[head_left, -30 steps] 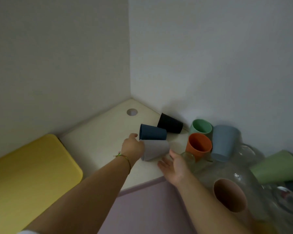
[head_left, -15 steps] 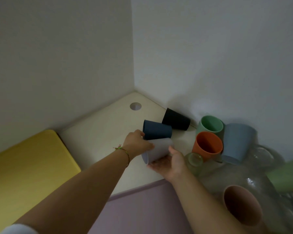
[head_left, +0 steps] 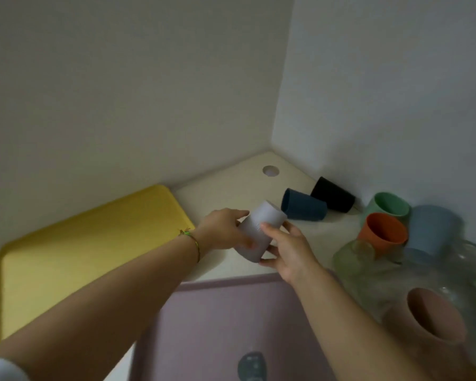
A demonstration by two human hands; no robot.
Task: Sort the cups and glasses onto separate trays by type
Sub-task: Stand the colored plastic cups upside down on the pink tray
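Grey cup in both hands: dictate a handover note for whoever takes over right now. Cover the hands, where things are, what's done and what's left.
Left hand: grips the grey cup from the left.
Right hand: holds the same cup from the right. The cup is tilted and seemingly lifted off the counter.
On the counter: dark blue cup and black cup on their sides. Green cup, orange cup and light blue cup are grouped beyond. Pink cup lies among the clear glasses.
Trays: yellow tray left, mauve tray nearest.
Done: no cup visibly sorted.
Left: place the grey cup, then everything else.
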